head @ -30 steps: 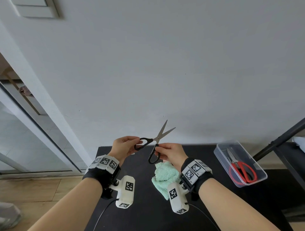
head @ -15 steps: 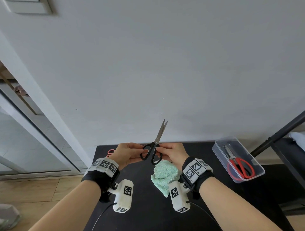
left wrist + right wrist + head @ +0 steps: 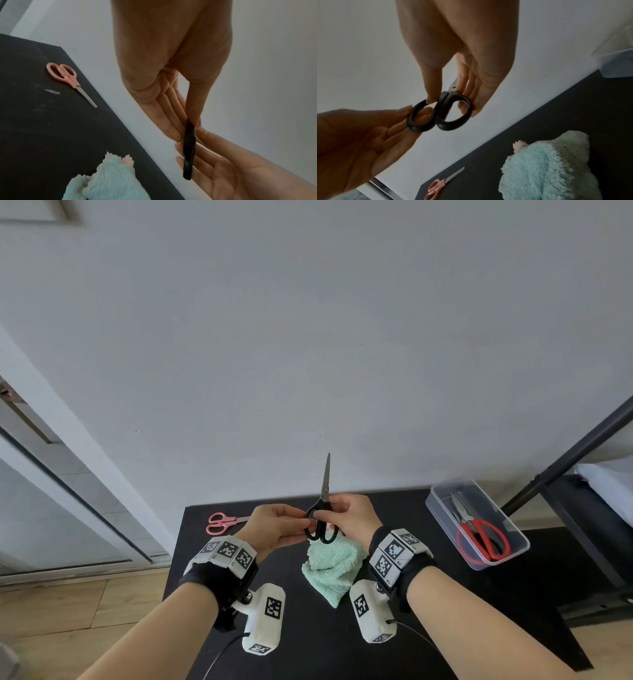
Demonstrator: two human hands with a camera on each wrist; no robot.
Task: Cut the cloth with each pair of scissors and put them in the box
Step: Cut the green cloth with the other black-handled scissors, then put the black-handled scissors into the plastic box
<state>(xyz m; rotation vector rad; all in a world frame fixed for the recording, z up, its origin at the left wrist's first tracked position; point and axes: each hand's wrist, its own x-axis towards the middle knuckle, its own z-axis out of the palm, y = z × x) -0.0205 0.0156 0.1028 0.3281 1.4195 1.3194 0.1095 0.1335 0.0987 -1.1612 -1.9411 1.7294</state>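
Note:
Both hands hold the black-handled scissors (image 3: 321, 527) up above the table, blades closed and pointing up at the wall. My left hand (image 3: 297, 523) pinches the left finger loop (image 3: 419, 119). My right hand (image 3: 339, 513) pinches the handle near the pivot, fingers behind the right loop (image 3: 453, 115). Below them the mint-green fluffy cloth (image 3: 330, 568) lies crumpled on the black table (image 3: 418, 611). A clear plastic box (image 3: 520, 538) at the right holds red-handled scissors (image 3: 481, 534). Pink scissors (image 3: 221, 522) lie at the table's back left.
The table's far edge stands against a pale wall. A black metal frame (image 3: 565, 463) rises to the right of the box. A sliding door and wooden floor are on the left. A small pale scrap (image 3: 52, 91) lies near the pink scissors (image 3: 68, 79).
The black scissors' blades, wide open a second ago, have closed. The scissors have turned upright as both hands came together, and they now sit a little lower and nearer the cloth.

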